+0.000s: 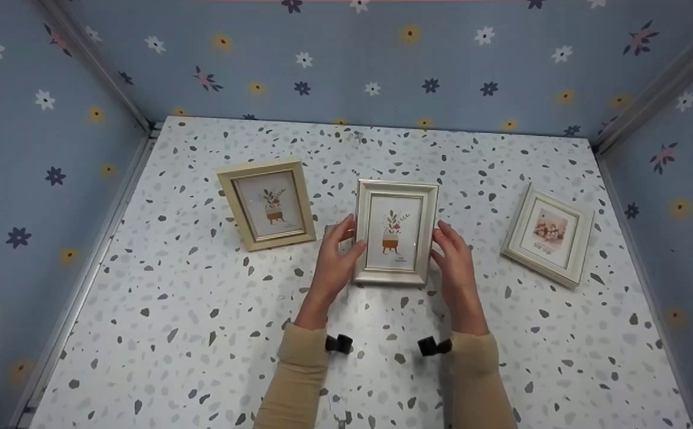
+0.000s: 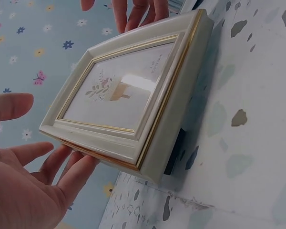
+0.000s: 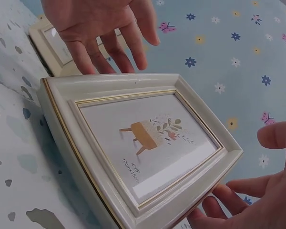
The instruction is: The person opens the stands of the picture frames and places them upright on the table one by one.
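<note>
A white picture frame with gold inner trim (image 1: 397, 276) stands leaning back at the middle of the table, its print showing a plant in a legged pot. Behind it, a dark support piece (image 2: 175, 151) shows in the left wrist view. My left hand (image 1: 335, 262) is at its left side, fingertips touching the edge and thumb lifted off the front. At the right side, my right hand (image 1: 456, 268) touches the opposite edge with its fingers; its thumb (image 3: 272, 135) is held away. Fingers of both hands are fairly straight, their tips partly hidden by the frame.
To the left stands a cream-gold frame (image 1: 241, 205) with a similar print. On the right, another white frame (image 1: 516, 231) with a pink flower picture sits turned at an angle. Flowered blue panels (image 1: 346, 65) enclose the speckled table (image 1: 203, 357) at the back and sides.
</note>
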The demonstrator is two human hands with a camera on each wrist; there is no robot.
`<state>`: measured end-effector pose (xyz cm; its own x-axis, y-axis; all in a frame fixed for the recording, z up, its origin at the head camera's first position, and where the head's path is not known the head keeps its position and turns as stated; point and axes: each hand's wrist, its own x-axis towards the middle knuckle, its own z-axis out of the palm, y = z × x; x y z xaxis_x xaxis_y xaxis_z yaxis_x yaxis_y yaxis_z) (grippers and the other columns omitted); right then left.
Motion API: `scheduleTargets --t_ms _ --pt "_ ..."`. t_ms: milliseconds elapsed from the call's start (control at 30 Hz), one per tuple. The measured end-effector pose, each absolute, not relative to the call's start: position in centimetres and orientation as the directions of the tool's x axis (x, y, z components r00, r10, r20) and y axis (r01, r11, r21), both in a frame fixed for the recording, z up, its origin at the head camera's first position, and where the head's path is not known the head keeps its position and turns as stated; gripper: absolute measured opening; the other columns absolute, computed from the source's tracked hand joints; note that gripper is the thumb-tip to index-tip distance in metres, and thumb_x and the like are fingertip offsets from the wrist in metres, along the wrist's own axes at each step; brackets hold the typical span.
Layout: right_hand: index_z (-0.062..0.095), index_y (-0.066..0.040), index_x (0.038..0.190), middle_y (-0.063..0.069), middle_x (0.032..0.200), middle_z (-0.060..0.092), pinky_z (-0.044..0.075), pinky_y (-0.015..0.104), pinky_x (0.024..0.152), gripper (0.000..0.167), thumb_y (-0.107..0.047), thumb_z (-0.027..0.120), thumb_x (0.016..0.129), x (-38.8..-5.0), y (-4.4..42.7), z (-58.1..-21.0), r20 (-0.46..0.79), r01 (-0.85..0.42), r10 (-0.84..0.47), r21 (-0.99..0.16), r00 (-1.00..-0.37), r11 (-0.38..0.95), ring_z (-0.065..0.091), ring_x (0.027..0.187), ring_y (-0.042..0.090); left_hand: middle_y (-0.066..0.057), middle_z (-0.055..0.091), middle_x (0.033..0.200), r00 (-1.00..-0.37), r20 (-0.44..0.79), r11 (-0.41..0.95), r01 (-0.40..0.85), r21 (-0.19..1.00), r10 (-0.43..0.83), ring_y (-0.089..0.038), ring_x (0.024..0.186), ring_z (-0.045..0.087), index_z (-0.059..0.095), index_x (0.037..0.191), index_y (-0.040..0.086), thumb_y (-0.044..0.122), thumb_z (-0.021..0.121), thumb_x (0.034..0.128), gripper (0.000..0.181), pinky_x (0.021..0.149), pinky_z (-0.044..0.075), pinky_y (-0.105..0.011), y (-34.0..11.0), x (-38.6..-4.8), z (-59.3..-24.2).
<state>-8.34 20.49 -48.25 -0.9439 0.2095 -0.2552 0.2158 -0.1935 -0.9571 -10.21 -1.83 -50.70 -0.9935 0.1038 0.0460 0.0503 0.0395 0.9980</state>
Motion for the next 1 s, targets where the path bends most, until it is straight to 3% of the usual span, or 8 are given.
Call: scheduleTargets --t_ms 267,667,800,1000 --pt "0.04 0.002 0.149 0.015 0.153 0.035 0.036 0.04 0.111 0.05 -0.023 0.048 0.106 -8.1 20.31 -47.91 -0.235 0.207 0.217 -0.967 -0.947 -0.147 0.035 0.141 0.023 -0.012 0.048 0.134 -0.993 0.066 0.064 0.073 0.995 0.095 -0.029 0.123 0.048 0.048 0.147 0.005 0.012 0.066 0.0953 0.055 0.102 0.042 -0.046 -1.7 -10.25 -50.7" --pt "0.049 -0.001 0.142 0.012 0.142 0.051 0.042 0.04 0.106 0.04 -0.016 0.052 0.105 -7.76 20.34 -47.69 -0.128 0.12 0.193 -0.991 -0.973 -0.054 0.05 0.128 0.022 -0.005 0.056 0.135 -0.993 0.115 0.065 0.115 0.991 -0.001 -0.026 0.116 0.057 0.059 0.138 0.015 0.008 0.069 0.0936 0.046 0.091 0.051 -0.047 -1.81 -10.09 -50.5" --pt "0.053 -0.001 0.139 0.012 0.136 0.056 0.045 0.039 0.103 0.037 -0.012 0.054 0.103 -7.6 20.5 -47.74 -0.073 0.071 0.189 -0.997 -0.979 -0.014 0.054 0.125 0.021 -0.008 0.061 0.13 -0.988 0.148 0.051 0.147 0.988 -0.032 -0.026 0.111 0.061 0.061 0.135 0.013 0.006 0.069 0.0936 0.042 0.089 0.052 -0.048 -1.87 -10.14 -50.52" --pt "0.057 0.0 0.135 0.014 0.129 0.061 0.049 0.036 0.097 0.036 -0.005 0.059 0.1 -7.55 20.69 -47.67 -0.017 0.028 0.215 -0.999 -0.976 0.046 0.057 0.119 0.022 -0.005 0.068 0.118 -0.973 0.216 0.127 0.205 0.971 -0.085 -0.019 0.098 0.067 0.066 0.129 0.012 0.005 0.072 0.0906 0.039 0.083 0.056 -0.039 -1.87 -10.49 -50.39"
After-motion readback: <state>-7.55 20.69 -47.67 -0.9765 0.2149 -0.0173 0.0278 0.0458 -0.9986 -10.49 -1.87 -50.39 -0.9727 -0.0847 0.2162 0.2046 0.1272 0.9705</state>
